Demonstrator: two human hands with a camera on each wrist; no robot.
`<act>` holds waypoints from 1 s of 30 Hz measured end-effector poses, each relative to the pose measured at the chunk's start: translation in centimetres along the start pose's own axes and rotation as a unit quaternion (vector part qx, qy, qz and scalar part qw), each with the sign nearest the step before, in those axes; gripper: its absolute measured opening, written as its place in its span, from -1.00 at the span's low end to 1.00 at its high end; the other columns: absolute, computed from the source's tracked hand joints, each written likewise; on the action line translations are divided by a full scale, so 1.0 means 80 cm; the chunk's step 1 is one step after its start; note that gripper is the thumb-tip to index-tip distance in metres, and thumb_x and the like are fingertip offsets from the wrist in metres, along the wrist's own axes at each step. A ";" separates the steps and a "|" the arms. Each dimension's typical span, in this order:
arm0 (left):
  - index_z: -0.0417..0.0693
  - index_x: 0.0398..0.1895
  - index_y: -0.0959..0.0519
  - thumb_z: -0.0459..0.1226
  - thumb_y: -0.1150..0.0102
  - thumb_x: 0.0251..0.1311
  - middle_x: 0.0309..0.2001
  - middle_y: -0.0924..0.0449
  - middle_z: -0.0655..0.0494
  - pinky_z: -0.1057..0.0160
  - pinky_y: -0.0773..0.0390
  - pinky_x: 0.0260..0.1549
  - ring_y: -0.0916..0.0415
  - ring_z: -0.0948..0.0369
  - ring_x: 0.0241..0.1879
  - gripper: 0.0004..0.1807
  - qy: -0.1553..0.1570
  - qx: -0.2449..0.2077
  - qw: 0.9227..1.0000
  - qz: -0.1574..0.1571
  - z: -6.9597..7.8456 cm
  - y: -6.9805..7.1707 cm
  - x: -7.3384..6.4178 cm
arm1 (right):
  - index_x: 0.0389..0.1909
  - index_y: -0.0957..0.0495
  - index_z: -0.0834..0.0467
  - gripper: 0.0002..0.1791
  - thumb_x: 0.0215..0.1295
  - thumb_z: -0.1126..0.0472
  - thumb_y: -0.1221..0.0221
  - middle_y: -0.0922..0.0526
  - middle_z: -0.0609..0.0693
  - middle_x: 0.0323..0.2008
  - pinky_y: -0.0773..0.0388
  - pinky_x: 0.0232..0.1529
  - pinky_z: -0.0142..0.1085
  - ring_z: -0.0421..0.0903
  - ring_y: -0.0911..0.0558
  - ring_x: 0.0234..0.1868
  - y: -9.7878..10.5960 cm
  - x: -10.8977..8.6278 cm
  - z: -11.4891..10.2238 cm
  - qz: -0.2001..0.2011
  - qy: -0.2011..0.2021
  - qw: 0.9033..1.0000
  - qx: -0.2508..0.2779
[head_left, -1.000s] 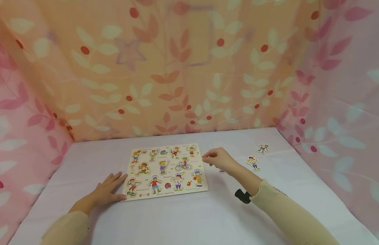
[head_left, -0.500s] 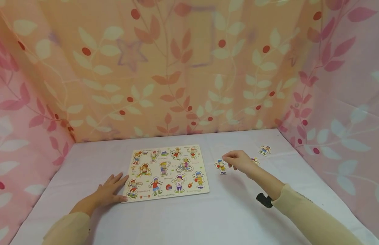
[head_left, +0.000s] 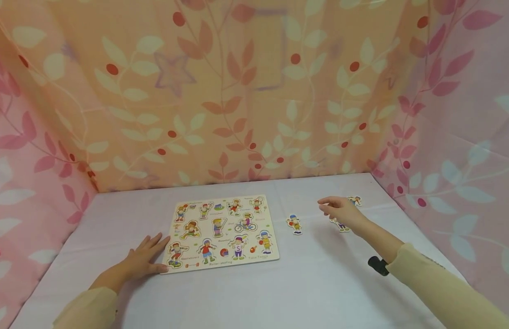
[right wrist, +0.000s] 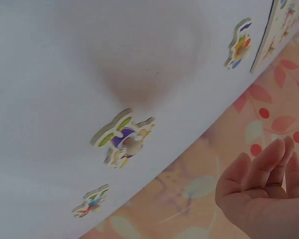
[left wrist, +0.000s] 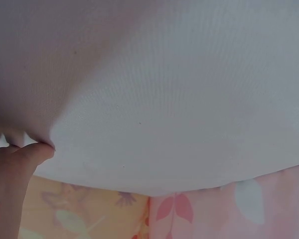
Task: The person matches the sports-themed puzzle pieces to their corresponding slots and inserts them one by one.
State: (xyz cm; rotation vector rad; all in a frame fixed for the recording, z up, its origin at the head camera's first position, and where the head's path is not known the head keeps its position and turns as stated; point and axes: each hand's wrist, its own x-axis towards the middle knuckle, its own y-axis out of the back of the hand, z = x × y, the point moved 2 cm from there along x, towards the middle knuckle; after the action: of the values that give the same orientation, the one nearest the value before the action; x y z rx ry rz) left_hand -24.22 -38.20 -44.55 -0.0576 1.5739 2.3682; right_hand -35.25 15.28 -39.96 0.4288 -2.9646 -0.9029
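My left hand [head_left: 143, 258] rests on the white tabletop, its spread fingers and thumb against the left edge of a wooden peg puzzle board [head_left: 204, 233] printed with children playing sports. In the left wrist view only part of this hand [left wrist: 17, 167] shows. My right hand [head_left: 343, 214] is above the table, right of the board, fingers loosely bent and holding nothing. Beneath it, partly covered, lies a puzzle piece of a child in purple trousers [right wrist: 125, 140]. Left of it is a yellow-clad figure piece [head_left: 294, 224] with a red paddle. Beyond it lies a blue-clad figure piece [head_left: 355, 200].
Small knobs stick up from the loose pieces in the right wrist view. A floral curtain [head_left: 221, 114] stands behind the table [head_left: 238, 297] and along both sides. A black device [head_left: 378, 265] is strapped at my right wrist.
My right hand has moved right, from beside the board's right edge past the yellow-clad piece, which now shows whole. It now overlaps the two farther pieces. The left hand stays put.
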 end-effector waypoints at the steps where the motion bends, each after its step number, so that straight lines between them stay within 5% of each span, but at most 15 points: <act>1: -0.33 0.41 -0.17 0.08 -0.35 0.03 0.41 0.07 -0.47 -0.65 0.21 0.02 0.25 -0.51 0.33 0.01 0.000 0.000 1.000 0.001 -0.001 -0.001 0.000 | 0.18 -0.45 0.37 -0.56 0.45 0.13 -0.09 -0.60 0.31 -0.09 -0.56 -0.02 -0.03 0.23 -0.54 -0.06 0.004 0.000 0.004 0.003 0.001 1.000 0.000; 7: -0.33 0.40 -0.18 0.07 -0.35 0.03 0.40 0.05 -0.48 -0.65 0.20 0.01 0.23 -0.52 0.33 0.00 -0.006 0.005 1.000 0.007 -0.003 0.000 0.000 | 0.22 -0.42 0.37 -0.48 0.45 0.06 -0.09 -0.56 0.36 0.03 -0.57 -0.06 -0.06 0.17 -0.55 -0.08 0.026 -0.001 0.024 0.026 0.012 1.000 0.013; 11: -0.33 0.40 -0.18 0.06 -0.35 0.04 0.40 0.05 -0.48 -0.66 0.19 0.01 0.23 -0.52 0.32 -0.01 -0.006 0.010 1.000 0.007 -0.003 0.001 -0.001 | 0.23 -0.41 0.36 -0.45 0.42 0.03 -0.12 -0.60 0.24 -0.09 -0.55 -0.16 -0.13 0.02 -0.52 -0.18 0.039 0.002 0.041 0.072 0.012 0.997 0.020; 15: -0.33 0.39 -0.19 0.06 -0.35 0.03 0.40 0.05 -0.48 -0.66 0.17 0.00 0.22 -0.52 0.32 -0.02 -0.006 0.012 1.000 0.008 -0.005 0.000 -0.002 | 0.26 -0.40 0.34 -0.43 0.38 0.05 -0.19 -0.56 -0.01 -0.23 -0.54 -0.22 -0.23 -0.12 -0.49 -0.26 0.050 0.007 0.060 0.143 -0.014 0.988 0.056; 18: -0.33 0.39 -0.19 0.05 -0.36 0.03 0.40 0.04 -0.49 -0.66 0.16 -0.01 0.21 -0.53 0.32 -0.02 -0.009 0.012 1.000 0.012 -0.005 -0.001 -0.001 | 0.29 -0.37 0.31 -0.42 0.37 0.07 -0.19 -0.51 0.00 -0.17 -0.55 -0.24 -0.32 -0.20 -0.49 -0.26 0.057 0.009 0.074 0.183 -0.041 0.979 0.074; 23: -0.33 0.40 -0.18 0.06 -0.36 0.02 0.41 0.05 -0.47 -0.65 0.19 0.01 0.23 -0.51 0.33 0.00 -0.002 0.005 1.000 0.008 -0.006 -0.002 -0.001 | 0.33 -0.33 0.31 -0.40 0.38 0.11 -0.19 -0.46 0.14 -0.03 -0.51 -0.33 -0.41 -0.25 -0.41 -0.29 0.064 0.017 0.096 0.210 -0.079 0.971 0.087; 30: -0.32 0.40 -0.19 0.07 -0.36 0.01 0.41 0.04 -0.46 -0.65 0.18 0.00 0.22 -0.50 0.33 0.00 -0.006 0.004 1.000 0.012 -0.006 -0.005 0.001 | 0.38 -0.31 0.19 -0.37 0.32 0.18 -0.24 -0.42 0.01 -0.19 -0.52 -0.45 -0.48 -0.27 -0.46 -0.44 0.078 0.040 0.135 0.236 -0.162 0.947 0.145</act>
State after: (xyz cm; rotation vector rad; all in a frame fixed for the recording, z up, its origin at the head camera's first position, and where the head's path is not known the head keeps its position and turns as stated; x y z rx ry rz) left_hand -24.23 -38.47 -45.07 -0.0235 1.5877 2.3763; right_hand -40.92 25.28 -45.80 -0.4698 -3.2644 -0.5247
